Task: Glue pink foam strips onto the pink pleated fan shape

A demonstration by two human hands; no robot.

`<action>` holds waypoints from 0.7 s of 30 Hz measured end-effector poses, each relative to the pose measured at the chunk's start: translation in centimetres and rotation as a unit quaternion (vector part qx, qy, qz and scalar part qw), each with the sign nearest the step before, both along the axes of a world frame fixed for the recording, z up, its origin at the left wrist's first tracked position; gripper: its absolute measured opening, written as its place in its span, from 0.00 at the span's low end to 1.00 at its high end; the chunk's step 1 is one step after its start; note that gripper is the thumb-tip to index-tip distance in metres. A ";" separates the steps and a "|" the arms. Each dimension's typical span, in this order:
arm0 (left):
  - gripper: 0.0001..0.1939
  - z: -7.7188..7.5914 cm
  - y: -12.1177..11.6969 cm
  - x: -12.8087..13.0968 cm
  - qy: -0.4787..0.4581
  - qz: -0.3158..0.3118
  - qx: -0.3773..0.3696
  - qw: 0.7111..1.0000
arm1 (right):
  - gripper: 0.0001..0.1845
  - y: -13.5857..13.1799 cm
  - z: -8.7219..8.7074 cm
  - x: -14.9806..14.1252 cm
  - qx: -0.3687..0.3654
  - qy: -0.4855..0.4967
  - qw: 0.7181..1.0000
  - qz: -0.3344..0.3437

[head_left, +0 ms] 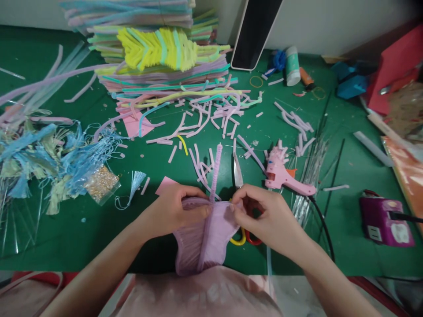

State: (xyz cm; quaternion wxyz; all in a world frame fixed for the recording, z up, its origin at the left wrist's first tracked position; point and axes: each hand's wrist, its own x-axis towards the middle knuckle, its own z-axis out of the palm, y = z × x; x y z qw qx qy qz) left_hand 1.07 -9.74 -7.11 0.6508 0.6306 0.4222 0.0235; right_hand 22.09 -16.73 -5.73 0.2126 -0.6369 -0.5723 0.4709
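A lilac wing-shaped piece [216, 240] with fuzzy pipe-cleaner edging and a sheer, pleated surface is held up at the table's front edge, close to my body. From its top rises a twisted lilac stem [217, 171]. My left hand [175, 209] is closed on the piece's upper left side, thumb lying across the front near the central rib. At the upper right corner, the fingertips of my right hand [264, 215] pinch its edge. Scissors [237, 172] lie behind the right hand, which partly hides their red and yellow handles.
A pink glue gun [286, 174] rests right of the scissors, its black cable running forward. Cut lilac pipe-cleaner pieces [201, 119] are scattered mid-table. Pipe-cleaner bundles [158, 48] stack behind; blue tassels [72, 145] pile left. A purple box [385, 220] sits right.
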 end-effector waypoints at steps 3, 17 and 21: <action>0.11 -0.1 0.0 -0.1 0.007 -0.010 -0.003 1.000 | 0.04 0.1 0.0 -0.1 -0.008 0.000 1.000 0.004; 0.14 0.8 0.3 0.6 0.017 -0.013 -0.007 1.000 | 0.04 0.3 0.4 0.1 -0.010 0.002 1.000 0.021; 0.13 1.1 0.0 1.0 0.042 0.007 0.017 0.999 | 0.05 0.4 0.4 0.1 -0.005 -0.005 0.999 0.033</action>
